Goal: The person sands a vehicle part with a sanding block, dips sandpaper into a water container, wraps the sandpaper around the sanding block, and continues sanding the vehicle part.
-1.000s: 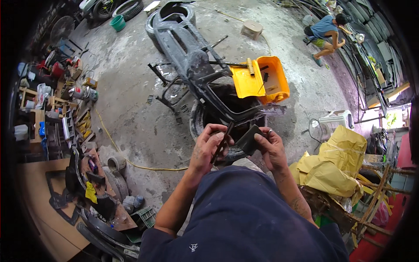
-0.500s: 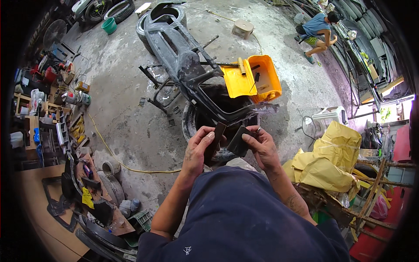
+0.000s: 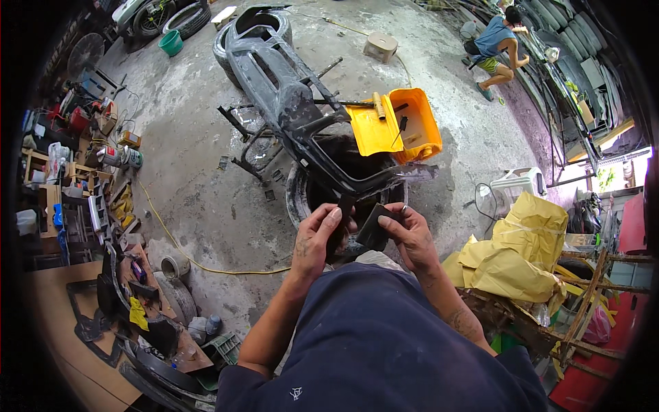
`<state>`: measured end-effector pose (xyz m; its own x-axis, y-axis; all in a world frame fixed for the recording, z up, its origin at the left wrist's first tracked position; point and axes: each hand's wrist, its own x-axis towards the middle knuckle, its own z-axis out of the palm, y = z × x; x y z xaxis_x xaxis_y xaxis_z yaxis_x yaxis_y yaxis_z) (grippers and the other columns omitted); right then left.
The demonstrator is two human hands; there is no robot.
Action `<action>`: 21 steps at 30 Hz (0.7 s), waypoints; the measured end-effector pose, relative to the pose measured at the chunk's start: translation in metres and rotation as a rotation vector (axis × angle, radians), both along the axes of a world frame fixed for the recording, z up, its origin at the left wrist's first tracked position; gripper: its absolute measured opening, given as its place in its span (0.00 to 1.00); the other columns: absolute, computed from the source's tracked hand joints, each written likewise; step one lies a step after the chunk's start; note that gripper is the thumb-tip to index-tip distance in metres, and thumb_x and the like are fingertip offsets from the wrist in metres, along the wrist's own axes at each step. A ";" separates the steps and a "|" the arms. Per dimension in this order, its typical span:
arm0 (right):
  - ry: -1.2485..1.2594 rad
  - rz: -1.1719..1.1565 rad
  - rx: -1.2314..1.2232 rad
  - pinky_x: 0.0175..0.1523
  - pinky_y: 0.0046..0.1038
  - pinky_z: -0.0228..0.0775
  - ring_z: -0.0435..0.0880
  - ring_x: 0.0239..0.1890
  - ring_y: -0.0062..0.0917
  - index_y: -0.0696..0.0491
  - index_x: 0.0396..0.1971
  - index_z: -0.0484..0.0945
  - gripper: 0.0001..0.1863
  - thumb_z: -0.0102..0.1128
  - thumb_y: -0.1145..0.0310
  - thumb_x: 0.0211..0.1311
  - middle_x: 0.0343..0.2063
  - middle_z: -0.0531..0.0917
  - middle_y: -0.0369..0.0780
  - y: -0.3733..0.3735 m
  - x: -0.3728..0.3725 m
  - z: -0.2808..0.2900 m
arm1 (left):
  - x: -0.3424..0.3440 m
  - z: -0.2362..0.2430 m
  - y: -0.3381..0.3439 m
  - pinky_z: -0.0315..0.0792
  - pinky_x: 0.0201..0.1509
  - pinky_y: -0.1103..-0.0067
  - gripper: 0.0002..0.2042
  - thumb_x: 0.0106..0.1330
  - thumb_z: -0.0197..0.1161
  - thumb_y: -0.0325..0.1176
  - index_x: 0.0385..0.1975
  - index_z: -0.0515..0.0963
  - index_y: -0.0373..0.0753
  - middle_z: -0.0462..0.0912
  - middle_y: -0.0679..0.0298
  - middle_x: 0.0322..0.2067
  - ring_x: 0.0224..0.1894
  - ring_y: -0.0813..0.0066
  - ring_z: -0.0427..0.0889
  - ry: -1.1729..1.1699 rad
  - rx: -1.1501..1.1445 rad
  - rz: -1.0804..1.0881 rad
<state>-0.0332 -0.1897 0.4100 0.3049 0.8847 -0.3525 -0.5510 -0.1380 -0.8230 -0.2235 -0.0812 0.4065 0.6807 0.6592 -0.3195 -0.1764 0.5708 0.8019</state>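
Note:
My left hand (image 3: 312, 242) pinches a narrow dark strip (image 3: 347, 203), which looks like sandpaper, between thumb and fingers. In my right hand (image 3: 414, 238) is a wider dark flat sheet of sandpaper (image 3: 371, 231), its thumb pressed on the face. The two pieces are held close together, a small gap apart, in front of my body. Just beyond them lies the near end of a black car bumper (image 3: 283, 103), scuffed grey in places. It rests across tires, the near tire (image 3: 300, 202) beneath its end.
A cut-open yellow plastic container (image 3: 429, 130) stands right of the bumper. Yellow wrapping (image 3: 525, 254) lies on a rack at right. Tools and cans line the left side, beside a yellow hose (image 3: 199, 263). A co-worker (image 3: 498, 48) crouches far right near a stool (image 3: 381, 45).
Both hands keep hold of their pieces; the left strip turns a little and the right sheet tilts more upright. The co-worker's arm has moved up slightly.

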 end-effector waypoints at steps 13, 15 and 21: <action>-0.168 0.094 -0.085 0.52 0.20 0.75 0.82 0.43 0.16 0.58 0.50 0.80 0.16 0.70 0.72 0.65 0.40 0.86 0.36 0.004 -0.003 0.001 | 0.019 0.004 -0.017 0.75 0.54 0.81 0.18 0.76 0.61 0.34 0.60 0.75 0.31 0.84 0.61 0.47 0.48 0.79 0.81 0.159 0.364 0.024; -0.240 0.109 -0.079 0.52 0.20 0.74 0.82 0.44 0.16 0.58 0.51 0.79 0.17 0.71 0.74 0.64 0.43 0.85 0.37 0.004 -0.003 0.000 | 0.018 0.001 -0.017 0.75 0.54 0.80 0.18 0.76 0.61 0.34 0.60 0.75 0.31 0.84 0.61 0.47 0.48 0.79 0.81 0.184 0.383 0.032; -0.293 0.061 -0.020 0.52 0.19 0.74 0.82 0.45 0.16 0.55 0.57 0.80 0.22 0.72 0.71 0.64 0.42 0.84 0.36 0.007 -0.007 0.007 | 0.017 -0.003 -0.017 0.75 0.54 0.80 0.18 0.76 0.61 0.36 0.58 0.76 0.31 0.84 0.61 0.46 0.48 0.78 0.81 0.175 0.322 0.033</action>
